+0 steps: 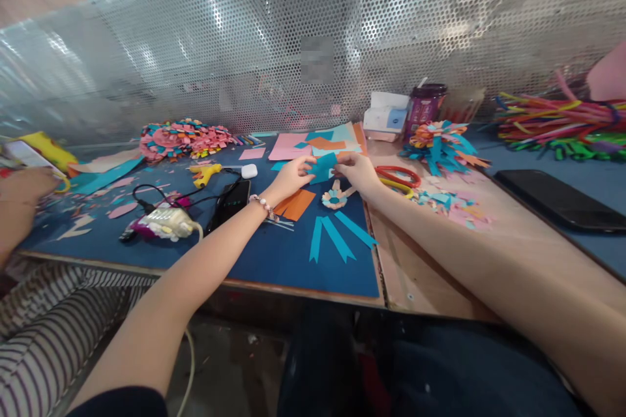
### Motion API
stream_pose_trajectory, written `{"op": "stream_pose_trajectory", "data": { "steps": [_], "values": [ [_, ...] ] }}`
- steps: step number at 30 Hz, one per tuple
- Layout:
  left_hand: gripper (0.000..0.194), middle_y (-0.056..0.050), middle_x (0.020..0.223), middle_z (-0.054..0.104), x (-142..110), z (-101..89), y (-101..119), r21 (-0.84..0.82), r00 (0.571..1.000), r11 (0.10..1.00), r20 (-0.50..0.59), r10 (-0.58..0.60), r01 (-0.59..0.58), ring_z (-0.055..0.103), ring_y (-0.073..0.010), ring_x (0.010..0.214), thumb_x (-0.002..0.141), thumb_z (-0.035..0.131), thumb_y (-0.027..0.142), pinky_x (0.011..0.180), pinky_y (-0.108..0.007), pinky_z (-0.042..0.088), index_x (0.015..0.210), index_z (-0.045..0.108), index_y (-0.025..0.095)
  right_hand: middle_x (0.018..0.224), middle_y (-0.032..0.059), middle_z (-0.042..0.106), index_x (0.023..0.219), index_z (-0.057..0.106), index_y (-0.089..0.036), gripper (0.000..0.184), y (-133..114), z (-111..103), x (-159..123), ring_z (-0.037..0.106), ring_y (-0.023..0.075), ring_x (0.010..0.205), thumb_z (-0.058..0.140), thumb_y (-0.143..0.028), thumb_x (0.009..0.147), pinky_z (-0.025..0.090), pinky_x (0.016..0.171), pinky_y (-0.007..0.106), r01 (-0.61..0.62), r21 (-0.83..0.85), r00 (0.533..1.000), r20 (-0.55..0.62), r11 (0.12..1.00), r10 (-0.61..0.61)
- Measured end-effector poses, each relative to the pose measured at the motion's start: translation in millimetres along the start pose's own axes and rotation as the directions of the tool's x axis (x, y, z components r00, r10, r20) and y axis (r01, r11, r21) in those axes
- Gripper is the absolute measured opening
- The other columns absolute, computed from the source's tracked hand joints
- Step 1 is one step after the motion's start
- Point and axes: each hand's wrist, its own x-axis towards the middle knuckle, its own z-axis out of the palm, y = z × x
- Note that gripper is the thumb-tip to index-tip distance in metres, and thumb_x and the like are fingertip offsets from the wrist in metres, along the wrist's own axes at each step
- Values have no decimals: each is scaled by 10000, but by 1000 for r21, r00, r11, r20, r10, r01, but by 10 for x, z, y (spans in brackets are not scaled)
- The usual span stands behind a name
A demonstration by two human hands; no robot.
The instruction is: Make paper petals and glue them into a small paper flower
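Note:
Between my two hands is a piece of teal paper (323, 168), raised a little over the table. My left hand (295, 176) pinches its left edge, and my right hand (356, 171) grips its right edge. Just below the sheet sits a small paper flower (334, 198) with pale petals and a teal centre. Nearer to me lie blue paper strips (337, 241) with notched ends. Orange paper pieces (297, 204) rest under my left wrist.
Stacked coloured paper (313, 143) lies behind my hands. Red-handled scissors (398, 176) and paper scraps (454, 205) are at right, with a phone (562, 199) beyond. A yellow glue gun (205, 174), a power strip (163, 221) and another person's hand (29, 186) are at left.

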Motion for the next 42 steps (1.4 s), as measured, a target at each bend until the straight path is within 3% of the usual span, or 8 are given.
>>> {"op": "stream_pose_trajectory", "data": {
  "steps": [5,9,12,15,18,23,37,42],
  "values": [
    [344,-89,968,631,-7,-10,-6,42,1000,999,-8,-25,26,614,-135,756,768,631,203,750,-302,499,1099,554,150,709,30,674,781,637,-146,82,10,-42,13,638,165,660,631,-214,737,539,668,309,75,-339,996,-12,938,-84],
    [290,-102,1003,629,-4,-10,-29,33,1000,999,-19,-22,23,614,-146,817,742,664,210,784,-311,493,1007,566,143,644,26,654,731,670,-150,110,-86,-55,-67,617,167,616,615,-242,755,522,647,299,112,-495,994,69,861,-90],
    [303,-108,1029,631,-7,-1,-49,10,1000,1000,-17,-25,25,613,-150,846,732,680,210,786,-312,494,1003,558,149,616,23,647,750,680,-157,132,-115,-51,-99,599,163,554,595,-252,782,519,604,301,114,-498,989,138,860,-52],
    [385,-100,1015,635,-13,11,-58,-9,999,999,1,-32,32,614,-138,796,736,681,202,747,-303,502,1086,526,160,742,44,689,844,680,-148,115,-73,-41,-69,637,176,674,629,-204,757,528,683,311,165,-499,984,137,851,-110],
    [429,-103,1036,630,-18,21,-43,-18,999,999,31,-35,35,628,-146,818,745,673,181,753,-302,509,1145,517,169,869,67,701,995,659,-127,253,-21,-35,-29,648,176,785,636,-136,743,522,744,307,214,-487,975,163,847,-152],
    [438,-116,1094,627,-31,29,31,-5,998,999,46,-49,49,642,-170,890,756,668,161,812,-325,511,1174,540,174,887,54,691,1109,647,-151,359,-40,-41,-54,640,163,745,604,-93,758,521,727,297,299,-481,949,241,824,-203],
    [558,-144,1169,627,-27,-3,47,-18,995,1000,97,14,-12,624,-207,1008,781,642,168,857,-360,513,1317,488,196,851,48,717,1019,707,-171,270,-80,-25,-109,661,184,782,573,-106,793,519,808,339,354,-460,933,235,814,-273],
    [429,-115,1029,677,-37,-101,51,112,996,993,86,-29,19,649,-192,860,775,658,236,708,-328,551,1198,607,187,892,45,727,976,719,-181,264,-117,-32,-143,670,186,806,567,-77,786,524,810,330,355,-453,933,220,818,-283]
  ]
}}
